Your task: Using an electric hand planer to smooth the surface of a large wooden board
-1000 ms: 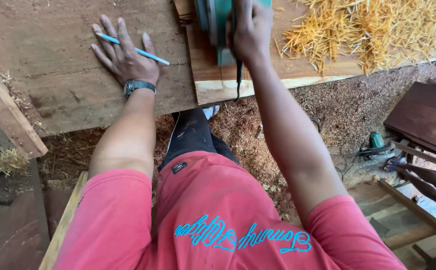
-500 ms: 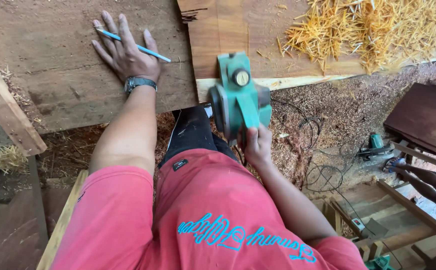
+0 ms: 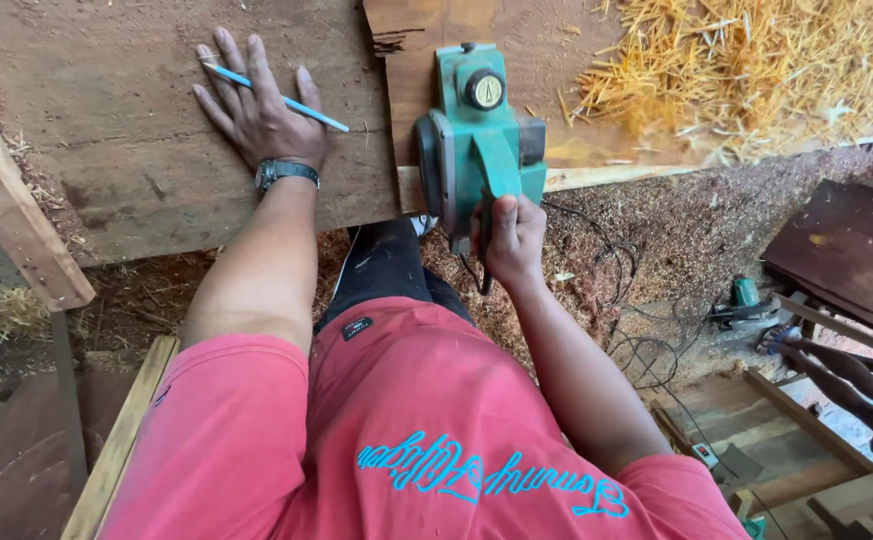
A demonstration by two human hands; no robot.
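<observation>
My left hand (image 3: 258,112) lies flat, fingers spread, on a grey weathered board (image 3: 146,150), with a light blue pencil (image 3: 276,96) tucked between its fingers. A watch sits on that wrist. My right hand (image 3: 511,235) grips the rear handle of a green electric planer (image 3: 476,135). The planer rests at the near edge of a reddish, freshly planed board (image 3: 516,50) just right of the grey one. Its black cord hangs down below my right hand.
Yellow wood shavings (image 3: 746,70) pile up on the bench at the upper right. Sawdust covers the ground below, with loose cables (image 3: 626,300) and another green tool (image 3: 746,305). Planks and dark boards lie at the right; a wooden beam (image 3: 11,210) runs down the left.
My right hand pulled the planer back from the far part of the board to its near edge, then set it on that edge. My left hand stayed flat with the pencil.
</observation>
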